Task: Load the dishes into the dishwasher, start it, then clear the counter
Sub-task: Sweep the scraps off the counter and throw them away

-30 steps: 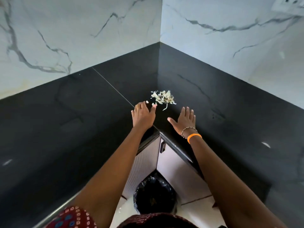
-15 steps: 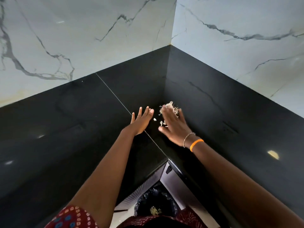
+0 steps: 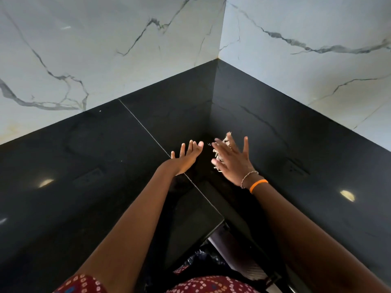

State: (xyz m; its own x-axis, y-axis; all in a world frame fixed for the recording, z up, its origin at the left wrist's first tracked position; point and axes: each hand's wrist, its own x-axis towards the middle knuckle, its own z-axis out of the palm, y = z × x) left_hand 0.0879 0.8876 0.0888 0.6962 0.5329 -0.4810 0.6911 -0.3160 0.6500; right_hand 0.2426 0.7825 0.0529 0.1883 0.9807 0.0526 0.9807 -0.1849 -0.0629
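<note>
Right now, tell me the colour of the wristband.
Orange wristband, on the right wrist; head view.

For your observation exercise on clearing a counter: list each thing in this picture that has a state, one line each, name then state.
left hand: open, fingers straight, on the counter beside the scraps
right hand: open, fingers spread, against the scraps
scraps: heaped, partly hidden by the right hand
counter: black, glossy, scraps not yet cleared
bin bag: below the counter edge, mostly hidden
</note>
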